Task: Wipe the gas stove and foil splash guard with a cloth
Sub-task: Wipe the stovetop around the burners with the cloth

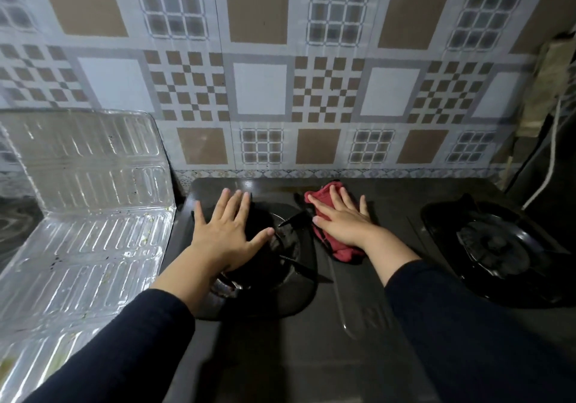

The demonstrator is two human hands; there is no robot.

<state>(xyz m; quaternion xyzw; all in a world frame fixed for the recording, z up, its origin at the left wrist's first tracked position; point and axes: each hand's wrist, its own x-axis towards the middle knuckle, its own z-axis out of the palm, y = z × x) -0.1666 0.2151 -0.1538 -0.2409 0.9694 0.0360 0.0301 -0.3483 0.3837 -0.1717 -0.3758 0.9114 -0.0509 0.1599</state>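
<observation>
**1 red cloth under a flat palm on a 2-burner stove**

1 red cloth (pixel 335 240) is lying bunched on the dark top of the gas stove (pixel 358 324), between the 2 burners and toward the back edge. The right hand (pixel 341 218) is pressing down on it with all fingers (pixel 335 195) stretched out flat and slightly spread, not curled around the fabric; cloth is showing beyond the fingertips at the far end and beneath the wrist at the near end.

The left hand (pixel 229 231) is lying open too, palm down and fingers splayed, holding nothing, over the left burner (pixel 280 256), whose black pan-support prongs are poking out beside the thumb. The right burner (pixel 495 243) is sitting uncovered, well apart from both hands. Both arms are wearing dark sleeves (pixel 467 324).

1 foil splash guard (pixel 87 190) is standing just beside the stove's left edge, folded into ribbed, shiny panels with small specks on them. Behind everything, a patterned tile wall (pixel 258 90) is filling the background, and 1 white cord (pixel 551 165) is hanging at the far right.
</observation>
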